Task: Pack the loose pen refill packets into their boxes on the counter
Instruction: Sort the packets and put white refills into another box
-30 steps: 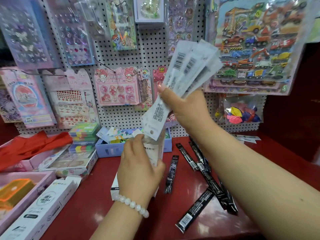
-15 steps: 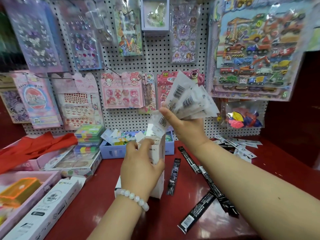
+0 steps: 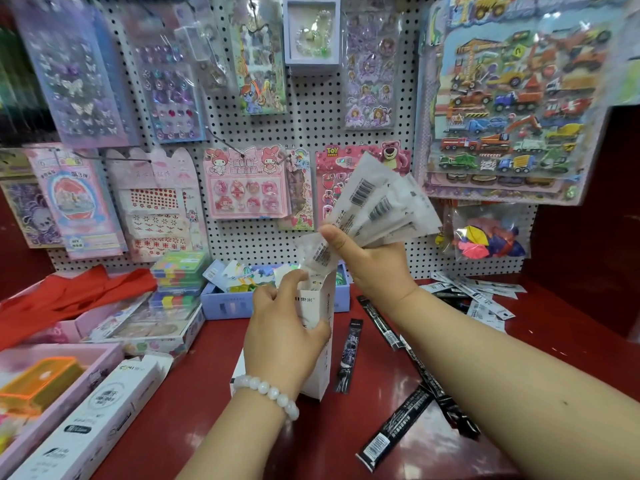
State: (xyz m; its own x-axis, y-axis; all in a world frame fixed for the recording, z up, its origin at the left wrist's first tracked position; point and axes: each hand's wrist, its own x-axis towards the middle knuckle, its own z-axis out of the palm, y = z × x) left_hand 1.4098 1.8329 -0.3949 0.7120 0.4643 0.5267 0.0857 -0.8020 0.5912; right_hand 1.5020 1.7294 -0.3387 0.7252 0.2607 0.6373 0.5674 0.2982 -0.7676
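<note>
Two bare forearms with no sleeves showing; the left hand [image 3: 282, 337] has a bracelet [image 3: 268, 393] of round, milky-white beads at the wrist, and the right hand [image 3: 372, 265] has short, unpainted nails

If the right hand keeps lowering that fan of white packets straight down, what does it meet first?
Most likely the open top of the white box that the left hand holds upright; the right hand has the white packets right above it, though depth is unclear.

Bare red counter [image 3: 194, 420] lies left of the upright box [image 3: 320, 355] — black packets [image 3: 391, 441] (scattered) clutter the right.
</note>
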